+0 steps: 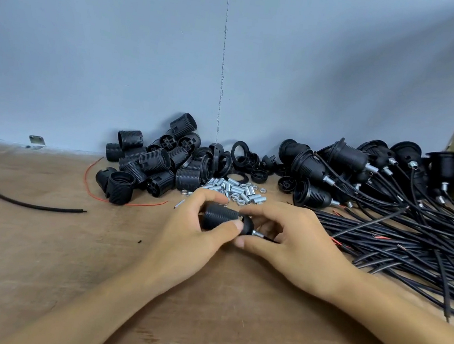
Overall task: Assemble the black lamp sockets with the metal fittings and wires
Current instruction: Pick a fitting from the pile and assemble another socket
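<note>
Both hands are clamped on one lamp socket held low over the wooden bench (38,233). The left hand (197,234) wraps thumb and fingers round the ribbed socket barrel (221,216). The right hand (295,238) pinches the smooth domed cap (247,226) at its back end, where a threaded metal nipple (258,234) sticks out and a black wire (271,239) leaves under the right fingers.

Judging by that hold, barrel and cap are being screwed together — and the likeliest fault is a cross-thread, should the halves meet tilted and get forced. Turning the cap rather than the barrel could also twist the wire inside and strain its stripped ends; whether those are seated cannot be seen.

Just behind the knuckles lies the heap of loose nipples and nuts (234,191), near enough for a careless wrist to scatter it — the small nuts would roll. The bundle of black leads (398,243) lies near the right forearm and could snag.
</note>
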The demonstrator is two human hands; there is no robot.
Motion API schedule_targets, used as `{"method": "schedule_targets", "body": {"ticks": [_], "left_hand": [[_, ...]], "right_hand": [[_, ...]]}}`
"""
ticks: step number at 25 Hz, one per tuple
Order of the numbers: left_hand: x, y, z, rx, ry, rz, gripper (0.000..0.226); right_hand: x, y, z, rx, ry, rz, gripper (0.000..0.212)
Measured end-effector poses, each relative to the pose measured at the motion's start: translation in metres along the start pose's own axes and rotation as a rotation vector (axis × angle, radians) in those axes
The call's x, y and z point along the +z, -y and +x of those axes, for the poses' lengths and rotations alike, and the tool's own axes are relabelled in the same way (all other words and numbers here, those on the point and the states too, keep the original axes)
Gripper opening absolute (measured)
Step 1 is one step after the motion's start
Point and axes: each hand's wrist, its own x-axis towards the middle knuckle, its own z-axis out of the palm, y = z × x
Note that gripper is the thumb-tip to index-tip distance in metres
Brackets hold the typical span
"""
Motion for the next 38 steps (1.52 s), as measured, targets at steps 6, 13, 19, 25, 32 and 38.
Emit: {"method": "schedule_targets", "body": {"ticks": [6,13,19,25,32,38], "left_hand": [[0.006,-0.005,-0.002,-0.039,-0.024,0.067,0.060],[0.015,-0.007,-0.004,-0.062,-0.080,0.032,0.052],[0.013,-0.012,-0.004,0.044,-0.104,0.188,0.039],[0.009,-0.007,-0.002,0.037,-0.039,0.180,0.028],[0.015,-0.008,-0.004,0.033,-0.074,0.097,0.020],[0.017,-0.009,0.000,-0.144,-0.040,-0.227,0.037]], "right_hand": [[0.009,0.008,-0.006,-0.137,-0.089,-0.074,0.034],[0.012,0.012,-0.010,-0.185,-0.126,-0.074,0.033],[0.011,0.012,-0.010,-0.244,-0.152,-0.114,0.030],[0.013,0.010,-0.010,-0.239,-0.105,-0.080,0.031],[0.011,0.014,-0.010,-0.227,-0.108,-0.077,0.039],[0.012,0.017,-0.010,-0.186,-0.125,-0.073,0.037]]}}
